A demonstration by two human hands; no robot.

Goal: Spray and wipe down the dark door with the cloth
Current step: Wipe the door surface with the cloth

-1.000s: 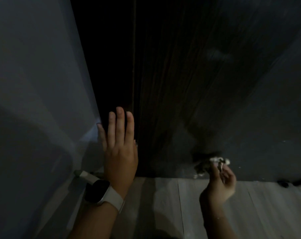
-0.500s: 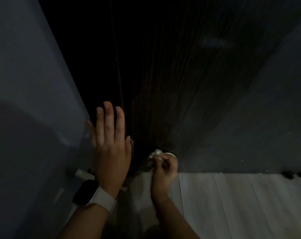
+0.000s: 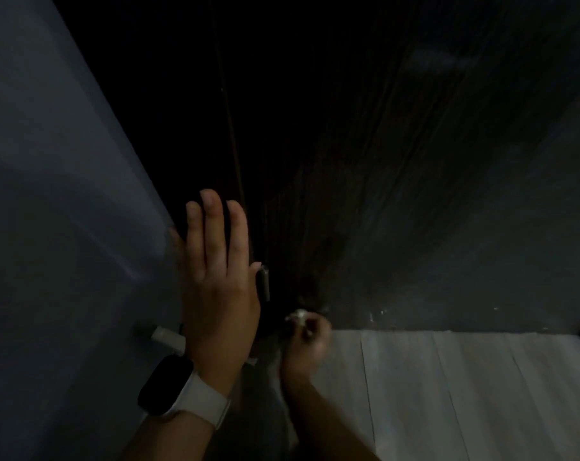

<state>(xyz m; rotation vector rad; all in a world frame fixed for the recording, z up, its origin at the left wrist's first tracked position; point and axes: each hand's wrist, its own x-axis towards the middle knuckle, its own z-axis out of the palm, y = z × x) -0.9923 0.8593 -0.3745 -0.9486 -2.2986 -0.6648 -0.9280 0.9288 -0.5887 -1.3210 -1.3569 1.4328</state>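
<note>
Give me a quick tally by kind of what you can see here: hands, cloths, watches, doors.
Hands: 2, left hand flat by the door edge, right hand low at the door's foot
Cloths: 1, cloth bunched in the right hand
Watches: 1, watch on the left wrist
Doors: 1, door
Total: 5

Dim light. Pale grey wall at left. Light plank floor lower right; dark recess between.

Head view looks steeply down, close to the door foot.
</note>
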